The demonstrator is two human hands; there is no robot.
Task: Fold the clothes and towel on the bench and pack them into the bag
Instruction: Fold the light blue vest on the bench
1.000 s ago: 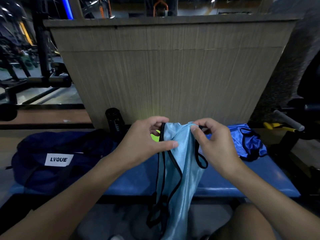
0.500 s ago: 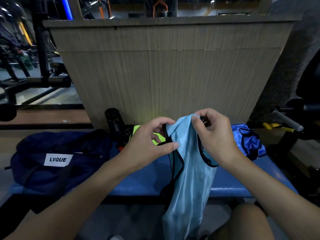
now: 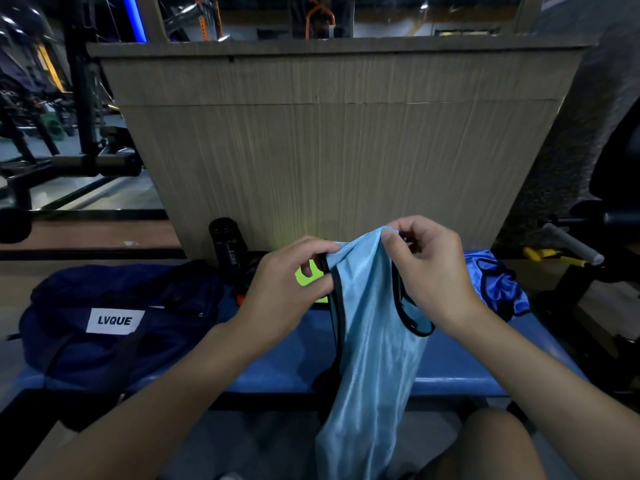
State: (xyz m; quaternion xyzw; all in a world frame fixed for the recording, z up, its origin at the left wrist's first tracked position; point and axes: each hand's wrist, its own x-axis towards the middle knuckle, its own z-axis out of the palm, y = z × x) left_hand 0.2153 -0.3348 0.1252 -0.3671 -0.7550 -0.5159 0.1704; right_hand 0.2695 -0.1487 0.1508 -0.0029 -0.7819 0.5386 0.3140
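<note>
Bag (image 3: pixel 114 327) left on bench (image 3: pixel 460 362)

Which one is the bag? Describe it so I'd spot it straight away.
Find the long blue bench running across the foreground. At its left end slumps the bag, a soft navy duffel. Unlike the shiny light blue vest held up mid-bench, it is dark, matte and carries a white label reading LVQUE.

1. The light blue vest (image 3: pixel 374 341) runs off the lower edge, so its hem is out of sight.
2. A neon yellow cloth (image 3: pixel 304 277) shows only as a sliver (the left hand (image 3: pixel 287 289) covers the rest).
3. The base of the black bottle (image 3: pixel 228 247) cannot be made out in the dark beside the bag (image 3: pixel 114 348), and its lettering is too blurred to read.
4. The dark blue vest (image 3: pixel 498 289) is partly hidden behind the right hand (image 3: pixel 429 271).
5. The left end of the table (image 3: pixel 284 358) lies under the bag.
</note>
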